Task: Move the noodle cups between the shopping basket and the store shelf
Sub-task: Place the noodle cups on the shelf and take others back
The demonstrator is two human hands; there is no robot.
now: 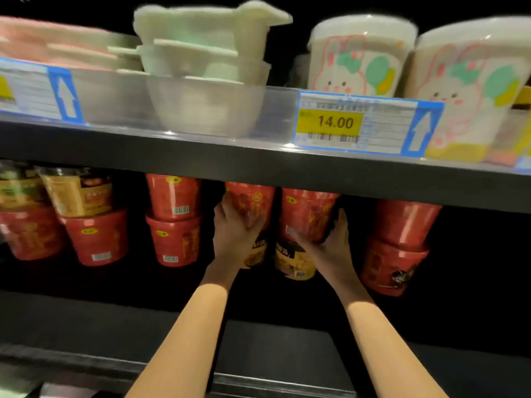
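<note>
Mid-frame, left hand (235, 228) and right hand (330, 242) each grip a stacked red cup (251, 205); yanking could topple the stacks.

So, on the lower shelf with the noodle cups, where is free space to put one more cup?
A dark gap lies between the barcode stack and the cup held by the left hand. Another lies between the right hand and the far-right stack. The middle, around both hands, is crowded.
</note>
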